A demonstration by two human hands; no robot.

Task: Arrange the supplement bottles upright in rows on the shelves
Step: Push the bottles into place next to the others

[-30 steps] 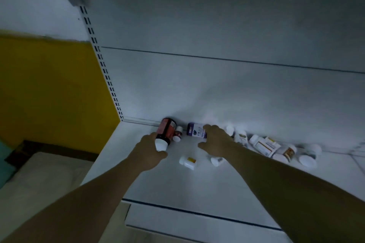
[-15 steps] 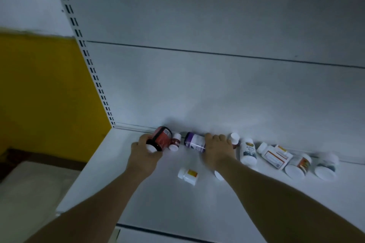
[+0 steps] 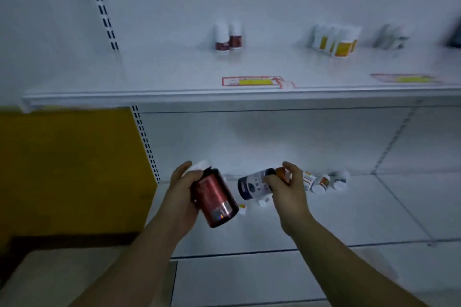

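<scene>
The left hand has its fingers wrapped round the upper half of a large dark red plastic bottle. The white cap points up and away, the base tilts down toward the person, and the bottle is clear of the shelf. The right hand is curled over one end of a white bottle with a dark purple label, held on its side in the air. An orange-brown bit shows between the fingers; I cannot tell what it is.

Half a second ago both hands were down at the back of the lower shelf with these two bottles lying on it. Now both are lifted off, and the view has swung up to take in the shelf above.

On the white metal lower shelf a few small white bottles lie tumbled against the back panel, just right of the right hand. The upper shelf carries two upright red-labelled bottles, a cluster of yellow-labelled bottles and red-and-yellow price tags near its front edge. A yellow wall panel stands to the left.
</scene>
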